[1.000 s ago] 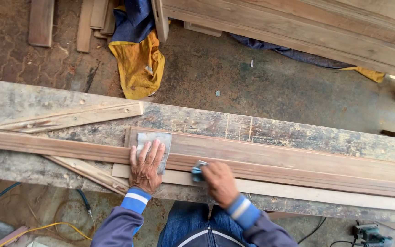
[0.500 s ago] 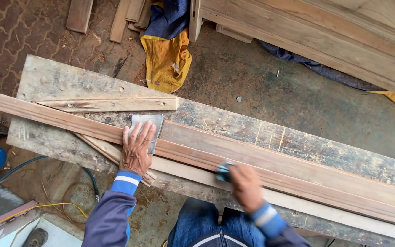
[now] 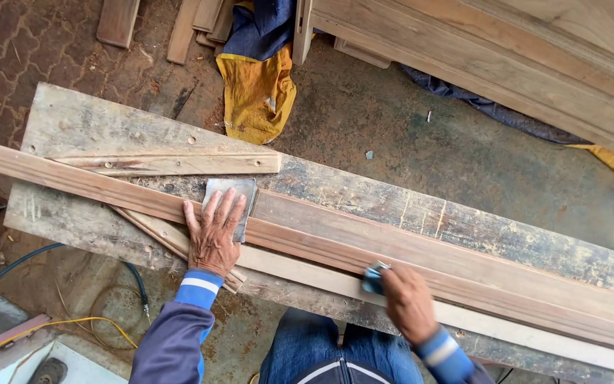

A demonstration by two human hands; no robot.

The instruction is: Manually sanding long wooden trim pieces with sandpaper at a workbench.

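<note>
Moulding [image 3: 392,249] lies on the counter [image 3: 94,128], long axis running from upper left to lower right. Left hand [image 3: 212,231] presses flat on sandpaper [image 3: 229,190]. Right hand [image 3: 406,302] grips a sanding pad [image 3: 373,277] against the moulding's near edge.

A woodworking shop: rough plank bench [image 3: 94,128], stacked timber [image 3: 506,50], offcuts [image 3: 119,21] on sawdusty floor [image 3: 406,135].

Two hands [image 3: 212,235], one sandpaper sheet [image 3: 230,190], one moulding [image 3: 463,267].
</note>
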